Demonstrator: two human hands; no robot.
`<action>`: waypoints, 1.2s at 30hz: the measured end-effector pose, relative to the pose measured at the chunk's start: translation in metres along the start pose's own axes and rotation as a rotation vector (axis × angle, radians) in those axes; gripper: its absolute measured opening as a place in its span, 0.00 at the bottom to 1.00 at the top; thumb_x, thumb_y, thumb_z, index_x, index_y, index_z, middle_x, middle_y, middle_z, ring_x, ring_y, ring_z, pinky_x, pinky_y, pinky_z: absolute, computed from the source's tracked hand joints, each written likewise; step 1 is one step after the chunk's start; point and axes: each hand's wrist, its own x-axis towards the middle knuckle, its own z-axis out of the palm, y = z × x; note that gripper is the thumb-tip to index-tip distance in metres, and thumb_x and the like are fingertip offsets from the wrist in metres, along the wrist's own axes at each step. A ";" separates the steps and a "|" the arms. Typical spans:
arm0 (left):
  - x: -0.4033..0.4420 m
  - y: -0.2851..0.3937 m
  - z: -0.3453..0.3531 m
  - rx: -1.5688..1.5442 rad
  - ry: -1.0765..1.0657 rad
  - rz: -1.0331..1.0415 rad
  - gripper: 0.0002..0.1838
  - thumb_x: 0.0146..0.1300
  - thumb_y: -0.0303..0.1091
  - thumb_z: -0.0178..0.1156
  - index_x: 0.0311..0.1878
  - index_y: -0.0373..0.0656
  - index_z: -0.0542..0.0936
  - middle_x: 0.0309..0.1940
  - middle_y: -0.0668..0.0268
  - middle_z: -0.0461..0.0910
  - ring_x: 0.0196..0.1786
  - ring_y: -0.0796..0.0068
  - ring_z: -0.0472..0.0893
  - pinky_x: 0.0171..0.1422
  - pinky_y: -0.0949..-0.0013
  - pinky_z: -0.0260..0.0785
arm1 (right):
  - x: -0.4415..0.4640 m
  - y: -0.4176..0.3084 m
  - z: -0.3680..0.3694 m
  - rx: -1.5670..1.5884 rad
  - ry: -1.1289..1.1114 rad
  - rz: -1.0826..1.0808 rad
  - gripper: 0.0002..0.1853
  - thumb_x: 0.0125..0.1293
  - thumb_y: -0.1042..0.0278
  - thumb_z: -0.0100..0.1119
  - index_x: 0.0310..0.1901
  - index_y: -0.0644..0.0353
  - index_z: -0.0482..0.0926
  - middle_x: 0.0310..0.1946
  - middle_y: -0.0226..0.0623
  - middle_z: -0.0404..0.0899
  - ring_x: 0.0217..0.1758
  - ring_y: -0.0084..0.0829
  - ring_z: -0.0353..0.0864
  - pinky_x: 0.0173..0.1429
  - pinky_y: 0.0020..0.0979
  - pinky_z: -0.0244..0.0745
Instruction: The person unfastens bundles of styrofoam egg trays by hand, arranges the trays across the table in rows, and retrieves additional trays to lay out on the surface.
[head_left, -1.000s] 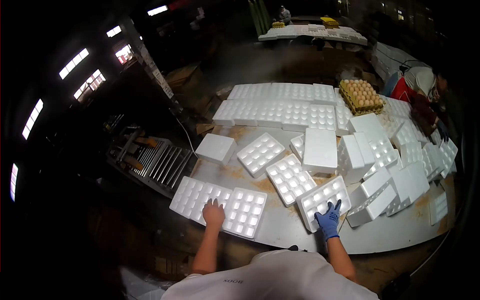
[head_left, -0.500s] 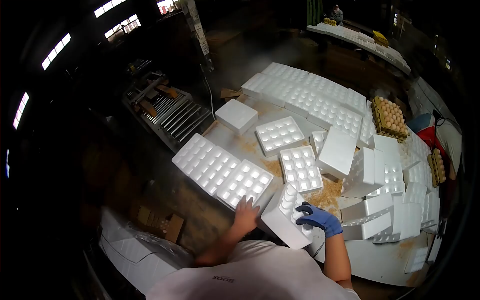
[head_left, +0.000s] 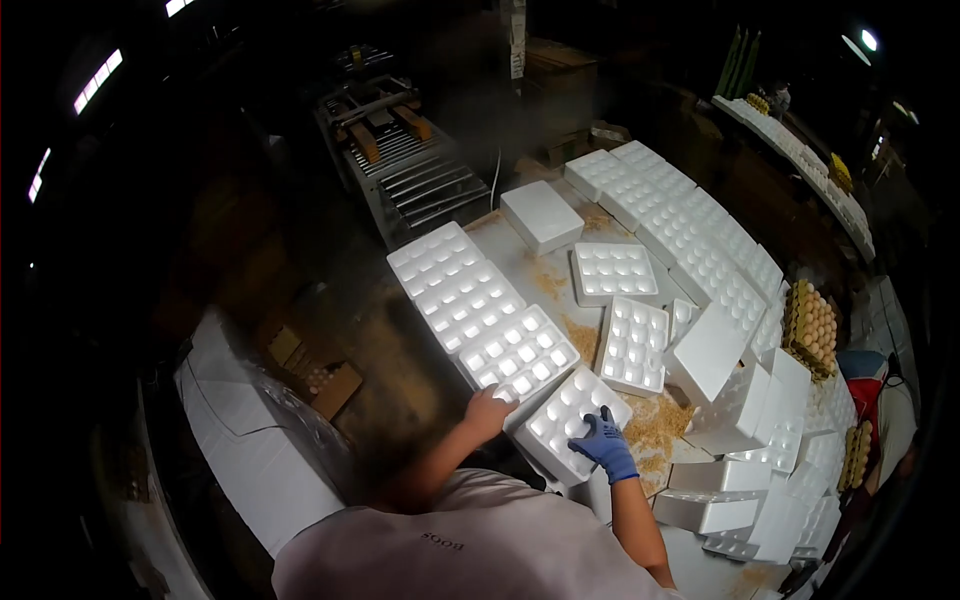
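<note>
Simply a thick white foam tray (head_left: 558, 420); dimpled on top.

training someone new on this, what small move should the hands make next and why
Probably nudge the foam tray under the gloved right hand snugly against the row of trays: it sits right by the row's end, a narrow gap seems to show between them, and the bare left hand touches the end tray.
</note>
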 end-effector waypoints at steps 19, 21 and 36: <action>0.019 0.019 -0.036 0.134 -0.075 0.145 0.23 0.61 0.25 0.62 0.61 0.45 0.82 0.52 0.57 0.84 0.58 0.47 0.80 0.57 0.51 0.78 | -0.043 0.003 0.057 0.092 0.629 -0.033 0.36 0.64 0.41 0.64 0.68 0.53 0.75 0.73 0.47 0.69 0.72 0.47 0.71 0.74 0.52 0.63; 0.015 0.023 -0.032 0.134 -0.026 0.166 0.23 0.61 0.27 0.65 0.62 0.45 0.83 0.56 0.56 0.83 0.61 0.49 0.79 0.61 0.52 0.77 | -0.076 0.026 0.041 0.201 0.745 0.007 0.35 0.62 0.46 0.68 0.69 0.52 0.75 0.73 0.46 0.69 0.74 0.47 0.68 0.76 0.54 0.61; 0.077 0.326 -0.091 -0.608 -0.165 0.794 0.58 0.53 0.39 0.80 0.82 0.39 0.54 0.75 0.42 0.62 0.78 0.42 0.64 0.78 0.52 0.64 | -0.250 0.192 0.026 1.190 1.487 0.253 0.56 0.52 0.63 0.84 0.79 0.58 0.57 0.75 0.45 0.63 0.77 0.43 0.67 0.76 0.40 0.71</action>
